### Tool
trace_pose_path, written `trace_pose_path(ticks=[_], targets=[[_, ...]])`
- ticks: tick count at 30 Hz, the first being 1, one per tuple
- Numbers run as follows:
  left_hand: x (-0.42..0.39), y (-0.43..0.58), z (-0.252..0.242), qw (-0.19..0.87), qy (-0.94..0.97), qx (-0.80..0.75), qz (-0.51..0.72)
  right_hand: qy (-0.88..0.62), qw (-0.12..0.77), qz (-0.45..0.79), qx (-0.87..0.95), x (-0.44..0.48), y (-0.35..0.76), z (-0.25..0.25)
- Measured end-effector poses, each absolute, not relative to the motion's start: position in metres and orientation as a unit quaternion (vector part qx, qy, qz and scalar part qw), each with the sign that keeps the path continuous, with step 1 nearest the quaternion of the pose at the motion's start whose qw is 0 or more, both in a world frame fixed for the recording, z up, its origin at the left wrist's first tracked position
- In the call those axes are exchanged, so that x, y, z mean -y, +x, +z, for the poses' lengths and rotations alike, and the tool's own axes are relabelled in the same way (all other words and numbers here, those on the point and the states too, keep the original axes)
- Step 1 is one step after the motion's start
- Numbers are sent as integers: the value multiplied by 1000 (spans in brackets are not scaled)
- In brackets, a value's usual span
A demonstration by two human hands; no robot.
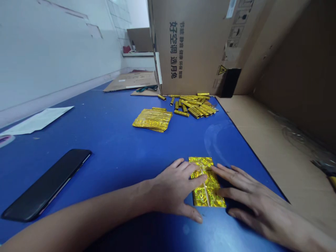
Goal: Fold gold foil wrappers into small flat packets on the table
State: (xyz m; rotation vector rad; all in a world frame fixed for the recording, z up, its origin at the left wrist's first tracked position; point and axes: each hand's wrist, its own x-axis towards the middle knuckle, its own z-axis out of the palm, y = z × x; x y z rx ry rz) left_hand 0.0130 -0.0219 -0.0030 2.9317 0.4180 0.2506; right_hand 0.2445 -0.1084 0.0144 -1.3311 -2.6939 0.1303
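Note:
A shiny gold foil sheet [210,189] with a pale line down its middle lies flat on the blue table, near the front. My left hand [178,187] rests over its left edge, fingers spread, with fingertips on the foil. On the other side, my right hand [252,199] touches the right edge with its fingers stretched out and apart. Farther back sits a stack of flat gold foil sheets [152,119]. Beyond it to the right lies a loose heap of narrow gold foil rolls [194,105].
A black phone [47,185] lies at the left, with a white sheet [39,120] behind it. A large cardboard box [196,45] stands at the back, a dark phone-like slab [231,82] leaning on it. Cardboard [252,129] borders the table's right edge.

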Motion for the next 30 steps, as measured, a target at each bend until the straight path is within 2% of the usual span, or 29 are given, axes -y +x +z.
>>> trace_pose_path(ticks=[8,12,15,19,22,27,30], targets=[[23,12,-2,85,983,-142,77,-396,109,13,912,109,235,14],[22,13,-3,80,983,-147,77,-397,215,98,887,107,231,11],[23,13,-2,77,983,-150,77,-451,288,186,824,105,227,9],[26,15,1,78,981,-159,78,-520,324,245,751,105,223,8],[27,16,1,74,978,-175,83,-514,320,265,750,106,224,10],[28,18,2,82,975,-189,85,-465,225,238,823,105,232,8],[28,17,2,86,975,-186,84,-462,230,215,829,103,232,4]])
